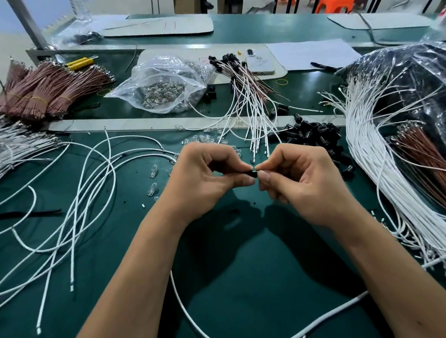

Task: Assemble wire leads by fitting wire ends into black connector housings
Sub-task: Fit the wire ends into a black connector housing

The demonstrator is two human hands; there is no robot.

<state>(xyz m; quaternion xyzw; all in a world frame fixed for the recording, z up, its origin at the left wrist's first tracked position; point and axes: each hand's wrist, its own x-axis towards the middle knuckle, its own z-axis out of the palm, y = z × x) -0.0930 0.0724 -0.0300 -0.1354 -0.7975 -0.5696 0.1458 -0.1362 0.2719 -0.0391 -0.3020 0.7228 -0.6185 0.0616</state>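
Right now the left hand (210, 176) is curled, thumb and forefinger pinching a small black connector housing (251, 173) held above the green bench mat (235, 263). That housing lies roughly level, its long axis running left to right, with its exposed end facing the right hand (293, 179). Just beside that end, the right hand's fingertips (263, 175) are pinched together; presumably they hold a wire end, though the wire itself is hidden behind the fingers, so I cannot tell. Both hands meet at the housing, the left bracing it. Any push should therefore travel leftward along that axis, I judge.
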